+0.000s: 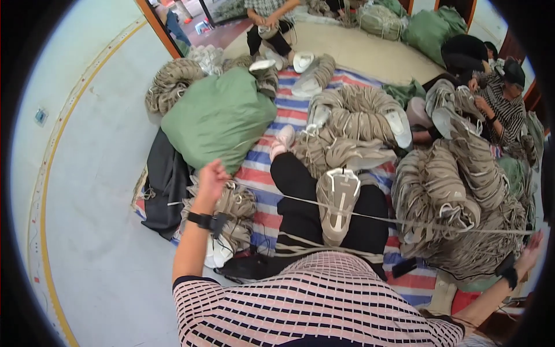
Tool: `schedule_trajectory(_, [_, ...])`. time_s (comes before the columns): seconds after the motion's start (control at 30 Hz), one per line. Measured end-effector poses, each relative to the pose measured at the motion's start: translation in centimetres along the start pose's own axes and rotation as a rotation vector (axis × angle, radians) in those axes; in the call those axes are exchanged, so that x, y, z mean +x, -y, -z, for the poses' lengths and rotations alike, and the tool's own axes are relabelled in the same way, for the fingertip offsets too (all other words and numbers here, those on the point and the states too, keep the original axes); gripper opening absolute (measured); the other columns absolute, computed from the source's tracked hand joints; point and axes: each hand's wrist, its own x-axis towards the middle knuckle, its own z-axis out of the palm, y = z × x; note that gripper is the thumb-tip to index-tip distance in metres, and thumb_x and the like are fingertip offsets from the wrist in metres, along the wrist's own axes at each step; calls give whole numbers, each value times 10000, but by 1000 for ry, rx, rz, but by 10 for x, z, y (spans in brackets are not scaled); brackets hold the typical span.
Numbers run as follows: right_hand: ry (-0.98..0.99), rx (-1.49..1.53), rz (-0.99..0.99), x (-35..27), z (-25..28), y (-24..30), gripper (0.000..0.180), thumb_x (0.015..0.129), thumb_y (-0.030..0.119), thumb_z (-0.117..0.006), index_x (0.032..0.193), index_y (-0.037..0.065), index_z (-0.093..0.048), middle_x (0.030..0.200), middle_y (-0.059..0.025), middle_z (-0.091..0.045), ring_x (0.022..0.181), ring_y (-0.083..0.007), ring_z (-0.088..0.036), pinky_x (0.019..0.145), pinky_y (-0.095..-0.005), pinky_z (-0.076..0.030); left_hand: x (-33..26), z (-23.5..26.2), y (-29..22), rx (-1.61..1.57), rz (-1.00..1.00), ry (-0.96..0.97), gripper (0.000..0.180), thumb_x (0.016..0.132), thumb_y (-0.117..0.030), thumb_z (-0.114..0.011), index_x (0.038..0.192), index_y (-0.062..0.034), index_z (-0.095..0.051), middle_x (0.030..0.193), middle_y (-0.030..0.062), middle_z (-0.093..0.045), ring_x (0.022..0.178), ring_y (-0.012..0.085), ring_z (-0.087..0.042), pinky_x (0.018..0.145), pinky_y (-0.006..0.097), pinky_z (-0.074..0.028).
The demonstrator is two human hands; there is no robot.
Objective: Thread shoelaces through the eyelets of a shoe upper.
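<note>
One flat beige lace (376, 217) stretches over a taupe-and-white shoe upper (339, 199) on the sitter's black-trousered lap (373, 199), clamped in the curled left hand (213, 175); whether the right hand (529, 254) grips its other end, I can't tell

Left forearm (192, 250): reaching forward, elbow bent
Left grip (213, 176): raised, fingers curled inward
Right forearm (484, 303): stretched far out rightward
Right grip (530, 253): near view's edge, fingers pointing forward, finer pose unclear

whether the left hand (214, 176) pinches the cord (376, 217) is unclear
</note>
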Motion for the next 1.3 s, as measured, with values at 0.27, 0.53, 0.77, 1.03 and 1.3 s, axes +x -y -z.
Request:
schedule_trajectory(0.27, [60,-599,148,-176,-90,-49,181,857,97,-514,936,28,-662,1055,-78,-625,863,-152,-576,690,-253,-461,-60,-3,29,825,80,69,123,925,-217,-524,905,-106,-574,594,-83,-415,487,13,-371,421,184,-289])
schedule_trajectory(0.53, [1660,119,-388,-451,-312,9,124,810,50,-627,915,12,-573,1130,-114,-618,929,-121,-590,686,-225,-471,-115,-114,112,751,436,943,174,935,-98,-493,1040,-9,-599,697,7,-589,516,24,-461,447,166,-365])
schedule_trajectory(0.77, [1978,32,-837,-449,-298,-39,324,822,49,-616,1138,15,-552,755,-30,-596,652,-64,-538,594,-218,-433,-101,-56,85,834,286,640,178,915,-62,-495,1075,-16,-557,723,17,-601,477,9,-414,414,145,-298])
schedule_trajectory(1.03, [1985,37,-749,-457,-339,0,162,856,126,-622,975,16,-620,661,27,-532,611,-65,-486,565,-225,-412,-103,-95,88,743,205,750,172,900,-19,-487,1058,-27,-554,794,53,-635,459,28,-418,406,168,-334])
schedule_trajectory(1.3, [2086,-50,-780,-416,-309,-37,209,887,172,-564,819,11,-679,602,-16,-582,593,-67,-525,573,-213,-406,-90,11,78,959,236,387,165,883,-29,-483,1007,-16,-591,723,17,-604,473,34,-459,386,193,-365])
